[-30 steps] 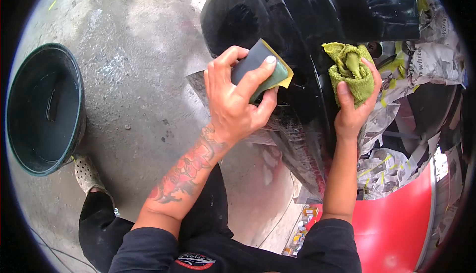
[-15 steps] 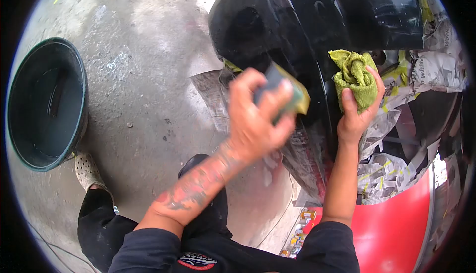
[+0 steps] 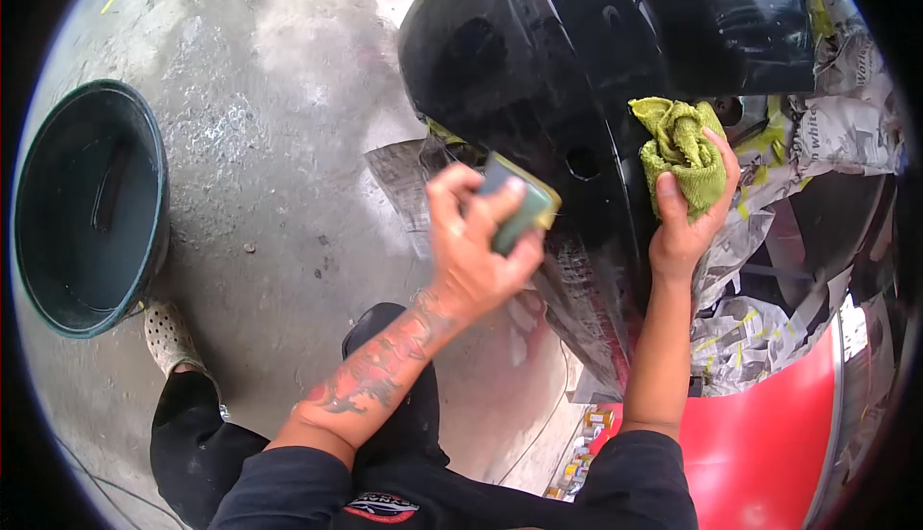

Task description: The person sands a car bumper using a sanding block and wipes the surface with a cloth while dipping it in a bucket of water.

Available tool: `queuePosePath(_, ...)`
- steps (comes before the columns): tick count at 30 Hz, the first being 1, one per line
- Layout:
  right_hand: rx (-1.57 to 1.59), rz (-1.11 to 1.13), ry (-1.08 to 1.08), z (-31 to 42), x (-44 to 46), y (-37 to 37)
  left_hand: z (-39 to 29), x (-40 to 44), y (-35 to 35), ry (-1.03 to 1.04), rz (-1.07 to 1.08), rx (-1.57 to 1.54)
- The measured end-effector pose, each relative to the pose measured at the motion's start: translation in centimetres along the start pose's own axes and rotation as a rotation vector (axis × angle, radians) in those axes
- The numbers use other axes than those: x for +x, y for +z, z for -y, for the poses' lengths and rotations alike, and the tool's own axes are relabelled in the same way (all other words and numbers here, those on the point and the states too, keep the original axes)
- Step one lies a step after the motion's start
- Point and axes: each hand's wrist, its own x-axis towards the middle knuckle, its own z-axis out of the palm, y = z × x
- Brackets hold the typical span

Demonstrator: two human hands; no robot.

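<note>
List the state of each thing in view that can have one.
Left hand: fingers closed on the green block
Green block: gripped, slightly blurred; contact with the black panel unclear
Right hand: fingers curled around the green cloth
Green cloth: bunched up, held
Black panel: glossy, with a hole showing
Bucket: upright, open; appears to hold liquid
Newspaper: crumpled
Red panel: glossy, uncovered where visible

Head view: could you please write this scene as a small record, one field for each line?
Left hand: grips a green block, slightly blurred
Right hand: holds a crumpled green cloth
Black panel: glossy, with a round hole
Newspaper: at right, with yellow tape
Bucket: on the floor, left side
Shoe: beside the bucket
Red surface: lower right
</note>
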Motion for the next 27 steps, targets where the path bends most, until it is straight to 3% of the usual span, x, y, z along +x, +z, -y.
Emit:
queuePosePath(1,-0.012,-0.001,0.009,0.0,-0.1,-0.1,1.8,2.7,-0.5,-0.042,-0.182,0.098)
queuePosePath(8,0.004,-0.005,-0.006,-0.2,-0.2,0.1,1.4,2.6,-1.5,-0.001,-0.077,0.051)
queuePosePath(11,0.005,-0.007,-0.008,-0.2,-0.1,0.1,4.7,5.7,-3.1,-0.216,-0.150,0.119)
queuePosePath(12,-0.005,-0.007,-0.007,-0.2,-0.3,0.0,5.6,6.4,-3.3,-0.334,-0.174,-0.014)
queuePosePath(18,-0.035,0.004,-0.004,0.0,-0.1,-0.1,3.8,3.4,-1.9,-0.097,-0.182,0.052)
queuePosePath(22,-0.049,0.012,-0.010,0.1,-0.1,-0.1,8.0,8.0,-4.0,-0.343,-0.149,0.021)
queuePosePath(27,-0.052,0.005,-0.002,0.0,-0.2,-0.1,6.4,4.6,-2.9,-0.229,-0.189,0.089)
